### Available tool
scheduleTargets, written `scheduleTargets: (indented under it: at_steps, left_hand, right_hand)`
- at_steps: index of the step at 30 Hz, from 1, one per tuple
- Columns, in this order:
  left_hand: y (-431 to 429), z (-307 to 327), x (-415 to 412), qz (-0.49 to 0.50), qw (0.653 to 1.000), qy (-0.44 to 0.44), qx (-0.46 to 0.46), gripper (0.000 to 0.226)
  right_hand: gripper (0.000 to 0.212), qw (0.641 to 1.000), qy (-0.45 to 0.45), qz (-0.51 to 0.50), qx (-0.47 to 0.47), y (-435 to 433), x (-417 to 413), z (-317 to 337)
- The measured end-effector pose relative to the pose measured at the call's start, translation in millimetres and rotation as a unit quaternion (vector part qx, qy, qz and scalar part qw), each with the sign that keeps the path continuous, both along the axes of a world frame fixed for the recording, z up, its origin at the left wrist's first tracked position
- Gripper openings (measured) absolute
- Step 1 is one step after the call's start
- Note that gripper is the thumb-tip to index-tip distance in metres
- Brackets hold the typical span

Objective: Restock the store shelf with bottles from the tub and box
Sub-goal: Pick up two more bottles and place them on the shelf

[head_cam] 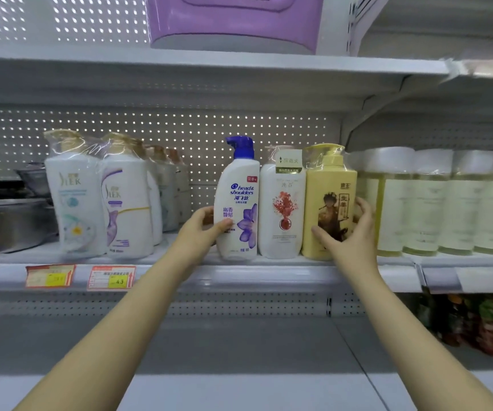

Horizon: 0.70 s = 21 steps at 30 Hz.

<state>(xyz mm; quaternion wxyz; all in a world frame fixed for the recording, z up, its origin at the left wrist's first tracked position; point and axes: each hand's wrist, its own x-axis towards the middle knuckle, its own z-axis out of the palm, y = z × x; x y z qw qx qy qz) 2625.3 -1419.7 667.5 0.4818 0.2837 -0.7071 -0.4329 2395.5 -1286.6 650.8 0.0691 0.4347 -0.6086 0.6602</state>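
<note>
Two hands grip the outer bottles of a three-bottle row at the front edge of the middle shelf (pixel 239 271).

A purple tub (pixel 233 25) sits on the shelf above, its contents hidden. Pale bottles (pixel 447 203) fill the middle shelf's right end, and wrapped white bottles (pixel 97 197) stand toward its left end. At mid-shelf, three stand touching and upright, pumps up, labels facing the front edge: yellow bottle (pixel 328 188), red-flower bottle (pixel 282 209) and blue-capped bottle (pixel 239 197), whose spout points left. The right hand (pixel 355 232) clasps the yellow bottle, thumb on its front. The left hand (pixel 198 229) clasps the blue-capped bottle likewise.
</note>
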Motion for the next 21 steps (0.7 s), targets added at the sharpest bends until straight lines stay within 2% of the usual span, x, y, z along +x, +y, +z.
scheduleTargets:
  at_steps: [4, 7, 9, 11, 14, 17, 21]
  left_hand:
    - [4, -3, -2, 0.012, 1.000, 0.006, -0.002, 0.042]
    - [8, -3, -3, 0.024, 1.000, -0.001, -0.009, 0.046]
    - [11, 0, -3, 0.083, 0.995, -0.015, -0.059, 0.056]
    - [16, 7, -4, 0.148, 0.979, -0.013, -0.137, 0.062]
    - [28, 29, -10, 0.158, 0.958, 0.011, -0.238, 0.049]
    - [36, 56, -26, 0.183, 0.919, -0.055, -0.346, 0.043]
    - [40, 83, -47, 0.235, 0.860, -0.142, -0.429, 0.053]
  right_hand:
    - [0.123, 0.997, 0.013, 0.005, 0.076, -3, -4, 3]
    - [0.119, 0.996, 0.035, -0.009, 0.087, -5, -4, 3]
    - [0.117, 0.994, 0.043, -0.016, 0.095, -6, -5, 4]
    - [0.117, 0.993, 0.045, -0.026, 0.106, -7, -6, 5]
    - [0.116, 0.991, 0.048, -0.035, 0.118, -8, -6, 6]
    - [0.118, 0.989, 0.058, -0.048, 0.127, -8, -5, 5]
    - [0.122, 0.987, 0.060, -0.054, 0.138, -8, -3, 5]
